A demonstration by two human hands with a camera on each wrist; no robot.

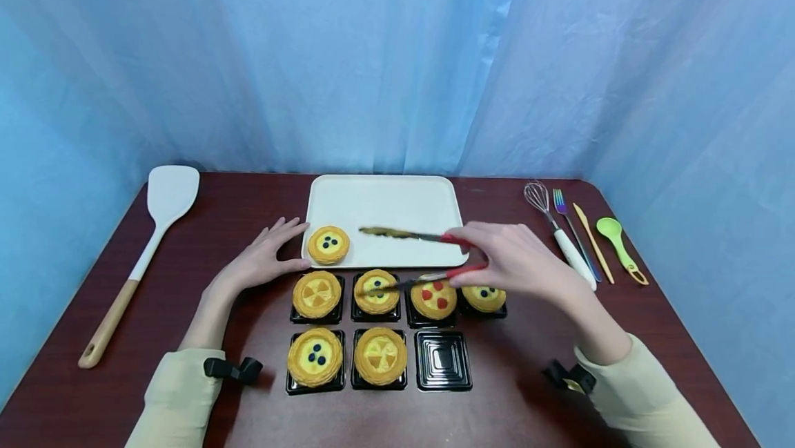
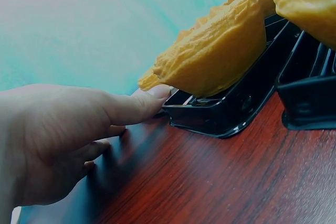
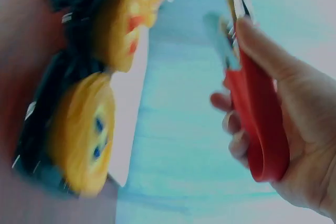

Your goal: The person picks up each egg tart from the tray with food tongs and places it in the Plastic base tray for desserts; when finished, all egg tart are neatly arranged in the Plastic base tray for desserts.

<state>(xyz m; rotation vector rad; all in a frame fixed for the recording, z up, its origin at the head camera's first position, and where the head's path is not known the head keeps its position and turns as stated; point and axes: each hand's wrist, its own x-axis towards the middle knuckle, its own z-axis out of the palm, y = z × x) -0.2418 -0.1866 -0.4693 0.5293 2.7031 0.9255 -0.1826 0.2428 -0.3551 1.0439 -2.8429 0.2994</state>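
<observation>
Item, left to right: my left hand (image 1: 261,263) lies flat, fingers relaxed, on the dark red wooden table (image 1: 74,406), at the cream rectangular tray (image 1: 385,199) holding one blueberry-topped yellow tart (image 1: 328,244). My right hand (image 1: 509,258) grips red-handled metal tongs (image 1: 413,255), spread wide above the blueberry tart in its black plastic cup (image 1: 376,292). I judge the pick-up stage: next, lower and close gently.

We see a dark wood table (image 1: 534,393) bearing a white tray (image 1: 385,201), seven black cups (image 1: 443,361) in two rows, a spatula (image 1: 145,251) at left, and whisk (image 1: 555,227), fork (image 1: 573,227), knife (image 1: 593,242) and green spoon (image 1: 620,246) at right.
</observation>
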